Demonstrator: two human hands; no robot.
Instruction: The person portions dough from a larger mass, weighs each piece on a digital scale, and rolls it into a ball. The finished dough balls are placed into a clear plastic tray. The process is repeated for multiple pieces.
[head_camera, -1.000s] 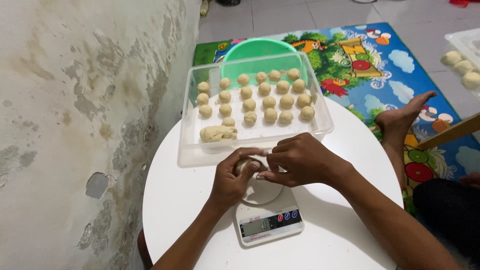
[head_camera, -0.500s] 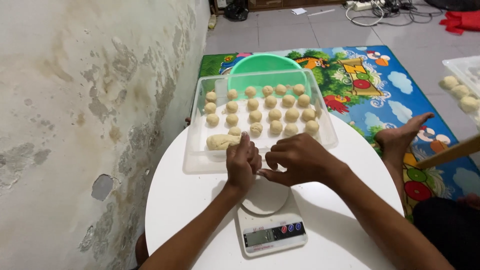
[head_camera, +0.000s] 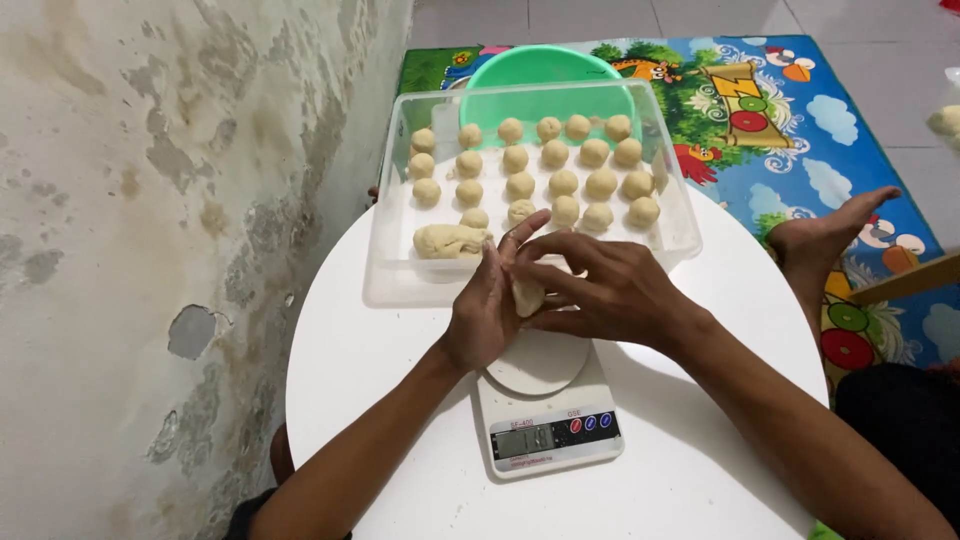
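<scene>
Left hand (head_camera: 487, 310): I see its palm pressed on a dough ball (head_camera: 527, 297); fingers together
Right hand (head_camera: 600, 290): fingers clamped on the ball's other side
Ball: above the scale (head_camera: 545, 410) on the counter (head_camera: 400, 400)
Tray (head_camera: 385, 285): just behind; holds 18 balls and 1 lump (head_camera: 450, 241)

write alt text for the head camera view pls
Two hands, left hand and right hand, press a small dough piece between them above a kitchen scale on a round white table. Behind sits a clear tray of dough balls.
</scene>
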